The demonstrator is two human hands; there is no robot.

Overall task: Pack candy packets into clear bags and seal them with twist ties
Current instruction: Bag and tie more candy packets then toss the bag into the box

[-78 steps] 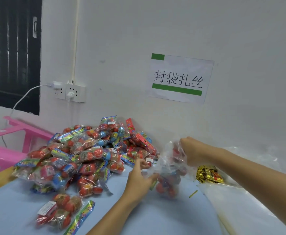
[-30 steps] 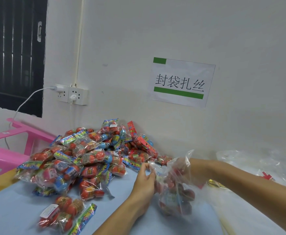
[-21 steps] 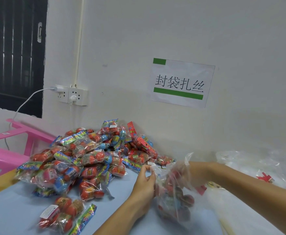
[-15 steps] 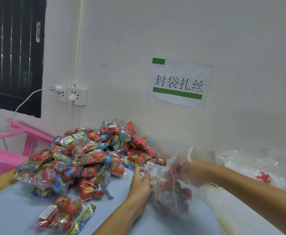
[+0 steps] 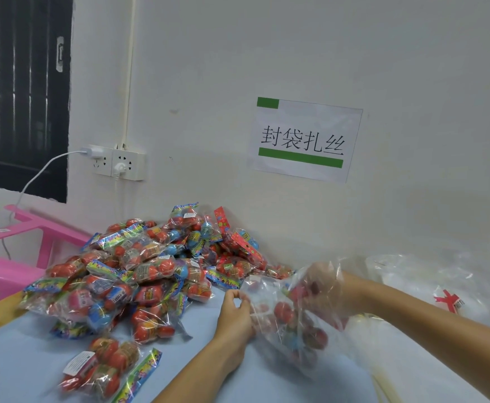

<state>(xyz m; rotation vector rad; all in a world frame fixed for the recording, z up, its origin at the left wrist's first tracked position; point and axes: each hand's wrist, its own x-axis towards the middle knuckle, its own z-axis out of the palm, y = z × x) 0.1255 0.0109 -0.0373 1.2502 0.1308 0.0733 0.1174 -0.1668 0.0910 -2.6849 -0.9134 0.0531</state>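
Filling step: left hand pinches the mouth edge of the clear bag resting on the tabletop right of the candy pile, right hand inside clutching packets; next probably withdrawing, then gathering the neck for a tie.

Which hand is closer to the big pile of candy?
Left. The left hand sits just right of the candy pile; the right hand is farther right, inside the clear bag.

Bench: pale blue top. Candy packet heap at rear left, against wall. Single packet near front edge. Clear bag stack at right.
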